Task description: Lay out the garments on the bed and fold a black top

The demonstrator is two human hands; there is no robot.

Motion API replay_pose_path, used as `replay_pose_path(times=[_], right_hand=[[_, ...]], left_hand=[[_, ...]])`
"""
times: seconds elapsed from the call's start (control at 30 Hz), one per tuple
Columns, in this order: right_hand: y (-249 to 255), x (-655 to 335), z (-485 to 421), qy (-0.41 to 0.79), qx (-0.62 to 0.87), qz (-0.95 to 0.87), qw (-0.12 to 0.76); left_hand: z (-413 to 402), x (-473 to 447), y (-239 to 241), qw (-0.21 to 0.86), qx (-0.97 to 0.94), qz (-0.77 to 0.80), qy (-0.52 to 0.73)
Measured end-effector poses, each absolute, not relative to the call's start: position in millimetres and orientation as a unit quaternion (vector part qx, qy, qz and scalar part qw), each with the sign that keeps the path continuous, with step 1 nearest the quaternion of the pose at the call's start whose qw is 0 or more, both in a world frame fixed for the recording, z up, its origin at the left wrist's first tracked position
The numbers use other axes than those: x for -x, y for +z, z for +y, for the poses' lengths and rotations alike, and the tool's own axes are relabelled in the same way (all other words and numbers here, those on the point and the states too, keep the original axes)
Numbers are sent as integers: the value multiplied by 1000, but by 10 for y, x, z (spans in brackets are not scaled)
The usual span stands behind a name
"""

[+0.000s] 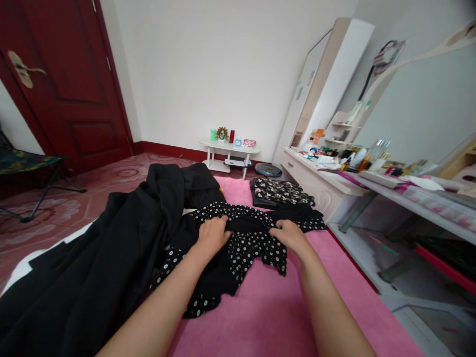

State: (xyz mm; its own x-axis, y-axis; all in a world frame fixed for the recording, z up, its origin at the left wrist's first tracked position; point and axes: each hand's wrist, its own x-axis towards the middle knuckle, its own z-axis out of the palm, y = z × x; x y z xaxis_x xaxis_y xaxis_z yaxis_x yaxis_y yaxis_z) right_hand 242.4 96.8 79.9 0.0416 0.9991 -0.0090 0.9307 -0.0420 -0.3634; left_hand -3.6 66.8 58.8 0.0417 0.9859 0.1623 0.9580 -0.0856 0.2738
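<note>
A black garment with white-dotted panels [245, 253] lies spread and wrinkled on the pink bedcover [260, 307]. My left hand [213, 233] is closed on the cloth near its middle, with thumb and fingers pinching a fold. On the right, my right hand [292, 235] pinches the same garment by its edge. The fingertips of both hands are partly hidden in the fabric. A plain black strip and another dotted edge extend to the right beyond my right hand. Just left of my left arm, a large black coat [122, 238] lies heaped, touching the dotted garment.
A folded black floral garment [280, 192] rests at the bed's far right. A dressing table [327, 173] crowded with bottles stands along the right side. Ahead is a low white stand [230, 146] with small items. At left are a folding stool [29, 163] and a red door [63, 74].
</note>
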Motion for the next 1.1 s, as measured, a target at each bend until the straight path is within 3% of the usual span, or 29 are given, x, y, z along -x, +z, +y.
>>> replay_pose_path(times=[0.07, 0.17, 0.23, 0.33, 0.43, 0.53, 0.7, 0.83, 0.97, 1.03, 1.1], right_hand=[[844, -2415, 944, 240, 671, -677, 186], [921, -2376, 909, 409, 545, -602, 417], [937, -2340, 921, 440, 433, -544, 569], [825, -2319, 1021, 391, 388, -524, 649], [568, -2365, 1148, 308, 479, -564, 598], [321, -2428, 1193, 193, 557, -629, 507], [232, -2443, 1100, 122, 554, -700, 433], [431, -2480, 1070, 86, 530, -669, 514], [800, -2606, 1014, -19, 506, -521, 687], [1017, -2645, 940, -90, 456, -433, 772], [1227, -2649, 837, -164, 402, -373, 820]], left_hand=[[689, 67, 633, 75, -725, 658, 187], [766, 113, 672, 172, -662, 638, 355], [826, 146, 678, 220, -554, 608, 524], [872, 195, 675, 186, -469, 550, 666], [838, 181, 657, 166, -556, 543, 607], [741, 43, 597, 198, -659, 575, 443], [479, -328, 571, 173, -753, 581, 255], [142, -586, 800, 339, -826, 385, 232], [-180, -720, 1115, 502, -833, 166, 161], [-245, -706, 1240, 466, -861, 154, 133], [-229, -628, 1330, 340, -893, 251, 158]])
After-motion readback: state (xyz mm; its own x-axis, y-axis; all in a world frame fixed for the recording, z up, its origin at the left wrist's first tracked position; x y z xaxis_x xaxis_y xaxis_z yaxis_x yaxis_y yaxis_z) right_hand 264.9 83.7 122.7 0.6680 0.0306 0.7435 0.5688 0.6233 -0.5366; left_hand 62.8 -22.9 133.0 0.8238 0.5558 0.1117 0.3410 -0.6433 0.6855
